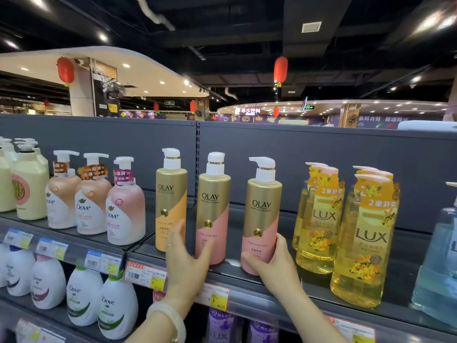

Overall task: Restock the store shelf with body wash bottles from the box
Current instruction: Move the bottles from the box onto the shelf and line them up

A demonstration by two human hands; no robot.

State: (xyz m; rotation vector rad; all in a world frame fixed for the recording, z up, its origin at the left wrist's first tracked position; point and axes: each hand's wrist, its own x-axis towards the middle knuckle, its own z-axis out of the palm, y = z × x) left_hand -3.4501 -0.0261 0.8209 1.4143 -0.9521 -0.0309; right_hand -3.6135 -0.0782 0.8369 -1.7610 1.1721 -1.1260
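Note:
Three gold Olay pump bottles stand on the top grey shelf (284,280). My right hand (274,263) grips the base of the rightmost gold-and-pink Olay bottle (263,211), thumb at its front, fingers round its right side. My left hand (188,258) reaches up between the gold-and-orange Olay bottle (170,201) and the middle gold-and-pink Olay bottle (212,209), fingers straight and spread, touching the lower part of both. The box is out of view.
Dove foam bottles (125,206) and cream bottles (29,186) stand left of the Olay row. Yellow Lux bottles (368,238) stand to the right, a blue bottle (442,268) at the far right. Below are white Dove bottles (116,305) and purple Lux bottles (220,328). Price tags line the shelf edges.

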